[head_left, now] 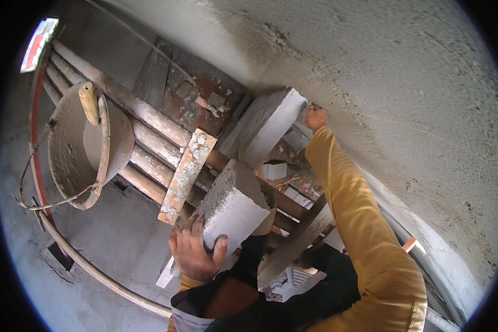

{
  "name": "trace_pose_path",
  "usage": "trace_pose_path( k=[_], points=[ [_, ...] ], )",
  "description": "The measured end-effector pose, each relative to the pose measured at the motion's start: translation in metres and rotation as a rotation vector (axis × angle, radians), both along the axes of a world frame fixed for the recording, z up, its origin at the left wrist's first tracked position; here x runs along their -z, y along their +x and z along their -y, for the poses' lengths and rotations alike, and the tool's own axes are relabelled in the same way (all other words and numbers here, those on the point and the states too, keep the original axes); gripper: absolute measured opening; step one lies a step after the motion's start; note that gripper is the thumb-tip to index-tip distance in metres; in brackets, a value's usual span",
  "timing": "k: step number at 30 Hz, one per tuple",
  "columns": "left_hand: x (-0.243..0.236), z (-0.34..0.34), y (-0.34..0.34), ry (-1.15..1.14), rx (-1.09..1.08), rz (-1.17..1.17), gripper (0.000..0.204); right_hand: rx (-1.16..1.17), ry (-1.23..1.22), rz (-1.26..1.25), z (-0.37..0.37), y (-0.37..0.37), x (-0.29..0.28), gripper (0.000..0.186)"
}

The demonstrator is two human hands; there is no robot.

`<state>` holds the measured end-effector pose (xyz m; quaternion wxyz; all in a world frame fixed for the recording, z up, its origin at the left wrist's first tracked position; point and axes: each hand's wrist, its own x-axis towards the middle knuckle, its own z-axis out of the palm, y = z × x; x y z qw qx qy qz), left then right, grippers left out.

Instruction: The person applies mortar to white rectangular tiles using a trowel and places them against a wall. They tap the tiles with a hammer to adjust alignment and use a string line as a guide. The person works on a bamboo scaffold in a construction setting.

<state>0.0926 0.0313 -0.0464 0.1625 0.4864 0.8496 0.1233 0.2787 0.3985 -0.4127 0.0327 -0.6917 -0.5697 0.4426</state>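
Colours only: block (232, 207) in left hand (195, 252) is pale grey, speckled coarse face. Second block (265, 124) by right hand (315, 117): same light grey, one face near white. Sleeve (359, 221) mustard yellow. Wall (404, 83) grey render, rough stippled texture, darker damp streak along the top edge. Bucket (74, 149) coated grey-tan, handle (88, 102) ochre wood. Poles (149, 138) rust-brown with grey mortar splashes. Plank (185, 174) orange-brown, crusted with whitish mortar. Floor (110, 238) flat grey.
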Motion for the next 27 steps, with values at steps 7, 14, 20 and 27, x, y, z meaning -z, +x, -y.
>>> trace_pose_path(
  k=[7, 14, 20, 27],
  points=[
    [0.003, 0.004, -0.001, -0.015, -0.026, 0.039, 0.059, 0.367, -0.189, -0.279, 0.007, -0.021, -0.036, 0.021],
    [0.002, 0.003, 0.002, -0.02, -0.021, 0.035, 0.059, 0.543, -0.215, -0.236, 0.004, -0.03, -0.044, 0.013],
    [0.005, 0.005, 0.001, 0.011, -0.006, 0.012, 0.058, 0.533, -0.265, -0.304, 0.005, -0.028, -0.04, 0.018],
    [0.003, 0.003, 0.003, -0.038, 0.002, 0.0, 0.059, 0.679, -0.218, -0.362, 0.007, -0.029, -0.031, 0.017]
  ],
)
